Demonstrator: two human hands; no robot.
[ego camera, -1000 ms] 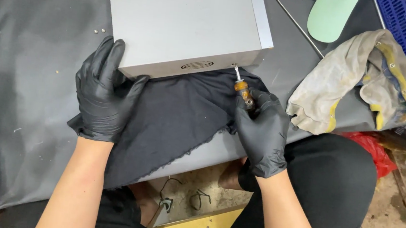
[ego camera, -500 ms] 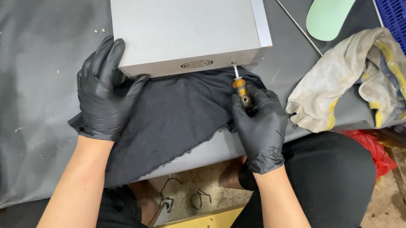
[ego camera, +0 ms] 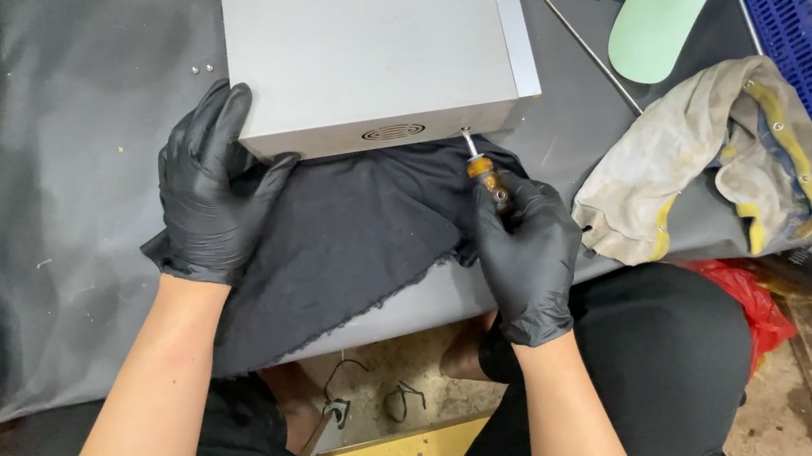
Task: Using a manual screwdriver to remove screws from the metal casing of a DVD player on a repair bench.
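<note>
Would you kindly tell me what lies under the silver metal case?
A black cloth spreads from beneath the silver metal case onto the grey table cover. How far it runs underneath is hidden by the case.

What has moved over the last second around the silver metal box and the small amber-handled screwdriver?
Nothing visibly changed. The right hand still holds the small amber-handled screwdriver with its tip at the silver metal box, and the left hand still braces the box's corner on the black cloth.
</note>
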